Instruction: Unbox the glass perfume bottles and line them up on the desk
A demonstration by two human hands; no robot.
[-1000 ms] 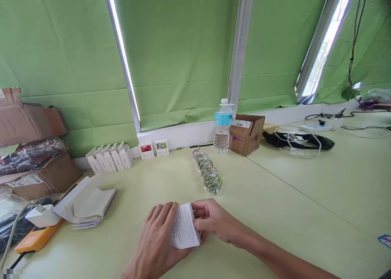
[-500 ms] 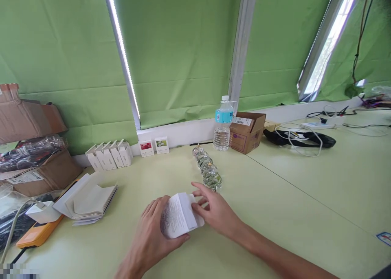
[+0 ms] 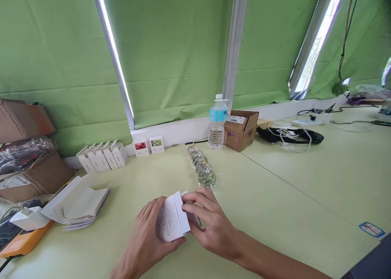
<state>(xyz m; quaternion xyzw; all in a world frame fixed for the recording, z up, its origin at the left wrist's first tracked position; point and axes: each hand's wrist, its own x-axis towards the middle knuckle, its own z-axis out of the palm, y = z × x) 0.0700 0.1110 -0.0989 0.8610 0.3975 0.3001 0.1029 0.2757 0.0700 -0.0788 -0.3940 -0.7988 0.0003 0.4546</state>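
One small white paper box with dark print (image 3: pixel 170 220). One clear plastic bottle with a blue label (image 3: pixel 216 128). Three brown cardboard boxes (image 3: pixel 236 138). Two square white picture boxes (image 3: pixel 157 145). Thin white boxes in a row (image 3: pixel 105 159), too squeezed to count.

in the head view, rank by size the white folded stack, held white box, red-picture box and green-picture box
1. White folded stack
2. Held white box, partly hidden
3. Red-picture box and green-picture box: look alike, unranked
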